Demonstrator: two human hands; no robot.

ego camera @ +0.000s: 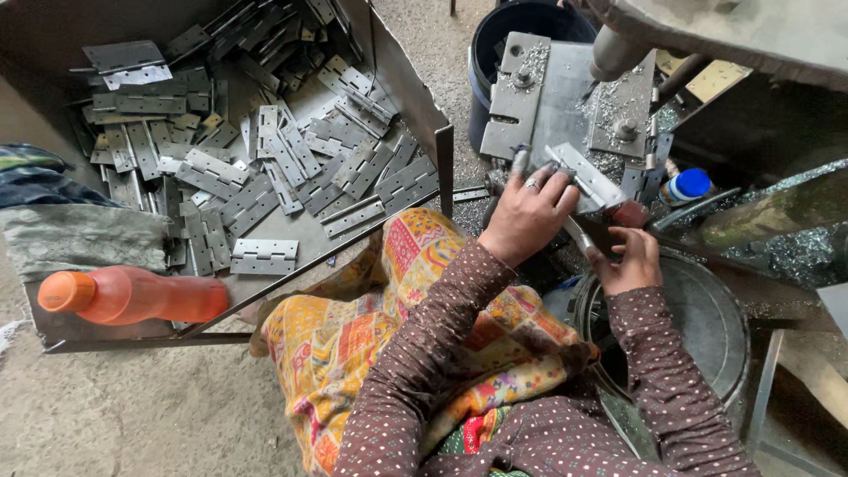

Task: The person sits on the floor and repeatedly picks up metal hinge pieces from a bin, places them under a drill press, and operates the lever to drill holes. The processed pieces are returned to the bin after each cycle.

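Tray: we see one large open metal tray [402, 84] on the floor to our left, heaped with flat grey hinges [265, 159], too many for us to count.
Machine plate: one grey metal plate [565, 97] under a drill spindle [614, 53], with two bolted clamp pieces and scattered metal shavings.
Round pan: one dark metal pan [707, 318] sits under our right forearm.
Bucket: one dark blue bucket [521, 22] stands behind the plate.
Bottles: one orange plastic bottle [132, 296] lies on the tray's near edge; one small blue-capped container [687, 185] stands right of the plate.
Hinge in work: one hinge [583, 177] lies at the plate's front edge.
Left hand [527, 216]: palm down, fingers spread over the hinge, pressing it; one ring shows.
Right hand [629, 261]: closed around a lever handle [579, 234] just below the hinge.
In the way: our left hand covers the hinge's near end.
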